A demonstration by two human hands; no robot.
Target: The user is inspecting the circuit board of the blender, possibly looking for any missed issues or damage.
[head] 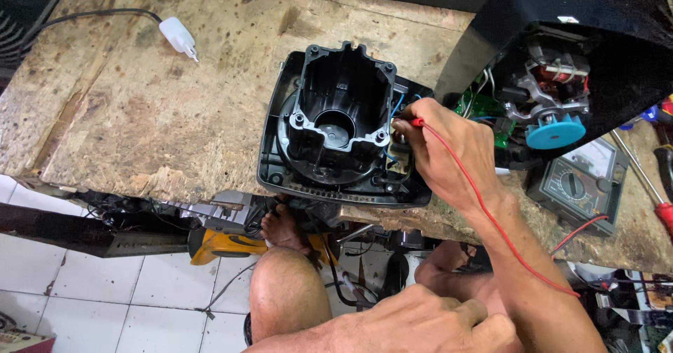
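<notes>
A black plastic appliance base (pixel 336 114) lies open side up on the wooden workbench (pixel 154 114). My right hand (pixel 449 157) pinches a red test probe (pixel 416 122) and presses its tip against the small blue wires at the base's right inner edge. The probe's red lead (pixel 491 220) runs over my wrist toward an analog multimeter (pixel 578 181) at the right. My left hand (pixel 427 321) is low in the view above my knees, its fingers curled closed; nothing shows inside it.
A second black housing with an exposed motor (pixel 554 93) and a blue coupling (pixel 556 132) stands at the right. A white plug (pixel 179 36) lies at the back left. A red-handled screwdriver (pixel 662 209) sits by the meter. Yellow gear (pixel 224 244) is under the bench.
</notes>
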